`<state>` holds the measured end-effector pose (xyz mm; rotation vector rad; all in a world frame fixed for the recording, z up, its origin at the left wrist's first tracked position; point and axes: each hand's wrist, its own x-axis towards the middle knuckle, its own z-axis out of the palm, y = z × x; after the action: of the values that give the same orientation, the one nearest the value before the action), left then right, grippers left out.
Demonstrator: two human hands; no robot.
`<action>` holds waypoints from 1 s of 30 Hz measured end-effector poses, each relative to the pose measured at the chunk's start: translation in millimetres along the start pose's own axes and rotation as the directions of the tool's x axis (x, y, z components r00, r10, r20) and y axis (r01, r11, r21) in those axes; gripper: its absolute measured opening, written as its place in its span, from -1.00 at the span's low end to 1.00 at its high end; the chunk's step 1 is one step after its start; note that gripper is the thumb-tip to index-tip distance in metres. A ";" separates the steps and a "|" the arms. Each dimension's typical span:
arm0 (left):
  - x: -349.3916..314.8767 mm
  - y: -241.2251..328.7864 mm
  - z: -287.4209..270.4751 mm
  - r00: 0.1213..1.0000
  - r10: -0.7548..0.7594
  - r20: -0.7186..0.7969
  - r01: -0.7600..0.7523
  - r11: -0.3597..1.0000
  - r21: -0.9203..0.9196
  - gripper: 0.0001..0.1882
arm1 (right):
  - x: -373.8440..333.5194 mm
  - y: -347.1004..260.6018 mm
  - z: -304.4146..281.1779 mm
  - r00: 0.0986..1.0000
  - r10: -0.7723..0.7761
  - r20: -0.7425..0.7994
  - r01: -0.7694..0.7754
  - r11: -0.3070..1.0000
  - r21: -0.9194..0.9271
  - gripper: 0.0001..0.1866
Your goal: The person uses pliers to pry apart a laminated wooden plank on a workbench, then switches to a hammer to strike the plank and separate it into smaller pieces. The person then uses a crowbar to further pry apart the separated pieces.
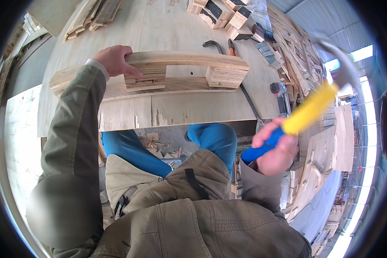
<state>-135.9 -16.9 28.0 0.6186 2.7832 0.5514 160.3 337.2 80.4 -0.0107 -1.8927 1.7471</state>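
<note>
A wooden pallet frame (pixel 189 59) lies across the workbench, its upper board resting on plywood blocks above a lower board. My left hand (pixel 115 61) is closed on the upper board, thumb down against the nearer plywood block (pixel 145 78). Another block (pixel 225 77) sits under the board's right end. Raised at the right, my right hand (pixel 276 148) grips a claw hammer (pixel 311 108) by its blue and yellow handle. The hammer's head is smeared by motion and is well apart from the wood.
The plywood workbench (pixel 180 112) has a chipped front edge. A black pry bar (pixel 250 101) runs beside the frame, near an orange-handled tool (pixel 231 48). Cut blocks (pixel 219 15) are stacked at the back; loose boards (pixel 94 17) lie back left. A power tool (pixel 276 88) rests at right.
</note>
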 end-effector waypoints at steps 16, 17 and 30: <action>-7.1 6.3 -2.3 1.000 -0.013 0.004 0.013 1.000 0.005 -0.29 | -71.5 122.0 9.8 0.726 0.681 0.100 -0.589 0.689 -0.422 -0.67; -6.2 7.2 -2.8 1.000 -0.004 0.009 0.004 1.000 0.009 -0.29 | -71.2 120.3 8.5 0.705 0.702 0.104 -0.624 0.683 -0.378 -0.67; -1.1 -3.0 2.1 1.000 0.023 -0.018 -0.023 1.000 0.018 -0.30 | 34.5 -24.3 -25.0 0.994 -0.102 -0.029 0.102 0.995 0.001 -0.29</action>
<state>-135.4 -19.3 25.1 0.6534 2.8046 0.5401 149.8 369.1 116.1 0.0609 -1.8378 1.6727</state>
